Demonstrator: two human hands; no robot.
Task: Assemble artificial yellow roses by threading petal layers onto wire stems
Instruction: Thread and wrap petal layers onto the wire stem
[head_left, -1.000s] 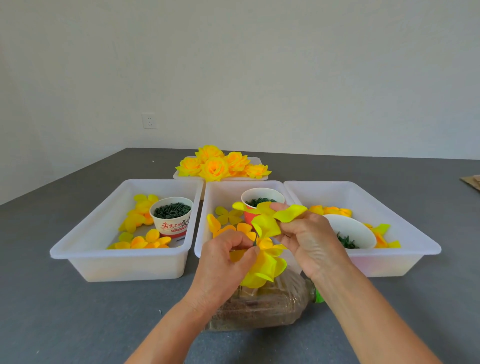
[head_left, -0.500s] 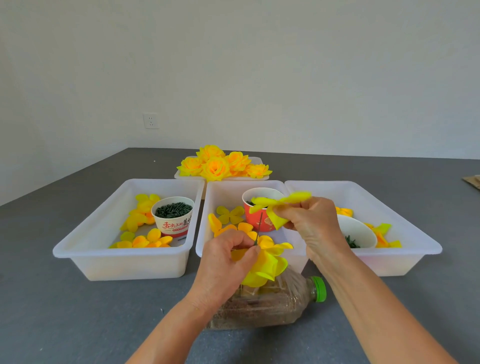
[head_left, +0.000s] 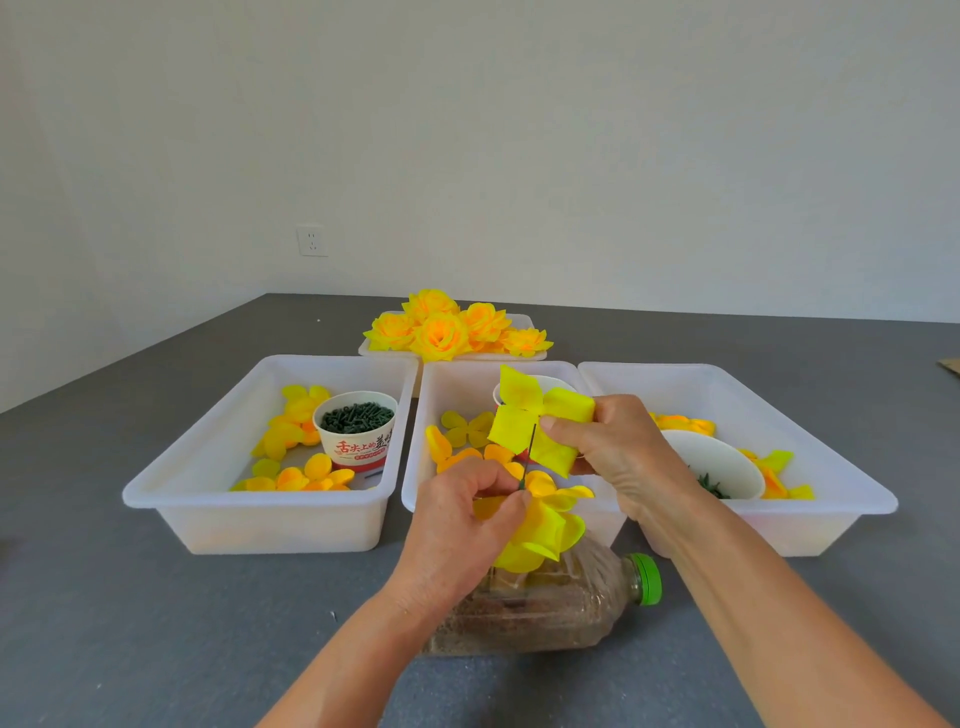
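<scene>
My left hand (head_left: 460, 525) grips a half-built yellow rose (head_left: 545, 530) with its thin green wire stem (head_left: 529, 457) pointing up. Just above the wire's tip, my right hand (head_left: 618, 447) pinches a flat yellow petal layer (head_left: 535, 421) of several lobes, its centre close to the wire. Both hands are over the front of the middle white bin (head_left: 447, 379), which holds loose yellow petal layers (head_left: 467, 428) and a cup mostly hidden behind the held layer.
The left bin (head_left: 208, 467) holds petals and a paper cup of green pieces (head_left: 356, 426). The right bin (head_left: 831, 467) holds petals and a white bowl (head_left: 722, 462). Finished roses (head_left: 441, 327) fill a tray behind. A green-capped plastic bottle (head_left: 561, 603) lies under my hands.
My right hand has turned the petal layer from edge-on to flat and spread, and brought it down toward the wire tip. My left hand has kept the rose still.
</scene>
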